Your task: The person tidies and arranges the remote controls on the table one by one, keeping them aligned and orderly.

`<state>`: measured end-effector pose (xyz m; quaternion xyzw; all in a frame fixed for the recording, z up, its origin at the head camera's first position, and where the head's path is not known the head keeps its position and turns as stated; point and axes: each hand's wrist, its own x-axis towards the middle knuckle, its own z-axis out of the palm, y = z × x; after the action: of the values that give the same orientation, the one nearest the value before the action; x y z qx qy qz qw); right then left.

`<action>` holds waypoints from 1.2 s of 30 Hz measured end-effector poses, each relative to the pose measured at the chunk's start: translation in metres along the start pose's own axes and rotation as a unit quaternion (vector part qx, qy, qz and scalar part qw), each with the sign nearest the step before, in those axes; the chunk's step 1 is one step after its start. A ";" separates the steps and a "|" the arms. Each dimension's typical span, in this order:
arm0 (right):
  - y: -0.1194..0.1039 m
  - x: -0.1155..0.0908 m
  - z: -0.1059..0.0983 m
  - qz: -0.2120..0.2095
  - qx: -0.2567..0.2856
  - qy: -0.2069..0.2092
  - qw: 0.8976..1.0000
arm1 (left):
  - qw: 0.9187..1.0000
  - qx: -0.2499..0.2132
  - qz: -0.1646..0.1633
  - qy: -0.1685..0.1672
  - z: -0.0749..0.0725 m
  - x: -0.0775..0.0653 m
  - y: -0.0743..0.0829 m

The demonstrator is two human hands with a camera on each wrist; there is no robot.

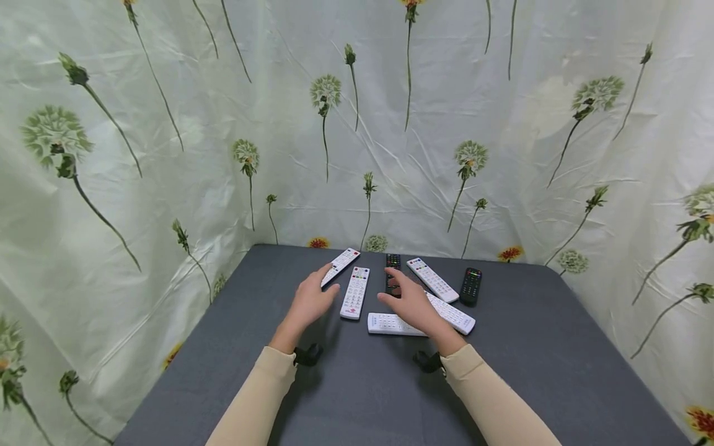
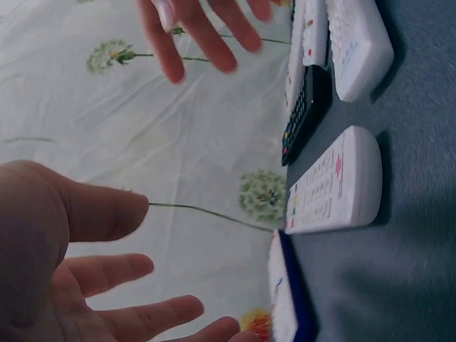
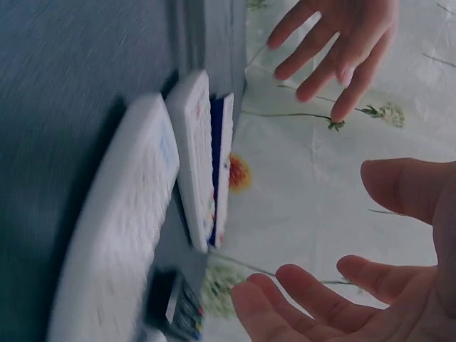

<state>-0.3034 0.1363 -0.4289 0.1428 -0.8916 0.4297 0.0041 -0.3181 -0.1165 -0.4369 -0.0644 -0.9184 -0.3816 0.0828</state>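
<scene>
My left hand (image 1: 310, 300) hovers above the table with fingers spread and nothing in its grasp. It is nearest a tilted white remote control (image 1: 344, 260), whose lower end it overlaps in the head view. Just right of that lies another white remote (image 1: 354, 293), pointing away from me. My right hand (image 1: 414, 301), also empty with fingers apart, overlaps a long black remote (image 1: 393, 261) and two white remotes in the head view: one lying crosswise (image 1: 387, 323) and one slanted (image 1: 456, 317). In the left wrist view, thumb and fingers are well apart.
Farther back on the right is a slanted white remote (image 1: 432, 280), with a short black remote (image 1: 470, 287) beside it. All lie on a dark grey table (image 1: 357, 396). A pale curtain (image 1: 279, 124) printed with dandelions hangs behind and along both sides.
</scene>
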 end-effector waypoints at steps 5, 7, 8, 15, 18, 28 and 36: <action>0.003 0.018 0.020 0.039 0.042 -0.002 0.998 | 0.998 -0.059 -0.028 -0.002 0.011 0.015 -0.009; 0.005 0.025 0.026 0.054 0.057 -0.005 0.997 | 0.996 -0.080 -0.036 0.000 0.015 0.018 -0.012; 0.007 0.028 0.030 0.063 0.071 -0.008 0.995 | 0.995 -0.087 -0.039 0.000 0.017 0.019 -0.013; 0.018 0.047 0.053 0.098 0.122 -0.018 0.987 | 0.989 -0.125 -0.078 0.001 0.034 0.030 -0.021; 0.018 0.052 0.057 0.098 0.087 -0.016 0.991 | 0.989 -0.125 -0.082 -0.008 0.040 0.034 -0.025; 0.018 0.065 0.069 0.083 -0.011 -0.033 0.996 | 0.989 -0.119 -0.088 -0.009 0.057 0.039 -0.032; 0.014 0.073 0.070 0.097 -0.013 -0.031 0.995 | 0.990 -0.122 -0.074 -0.014 0.065 0.045 -0.033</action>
<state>-0.3688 0.0730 -0.4741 0.0684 -0.9065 0.4118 -0.0635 -0.3748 -0.0909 -0.4954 -0.0114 -0.8681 -0.4951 0.0331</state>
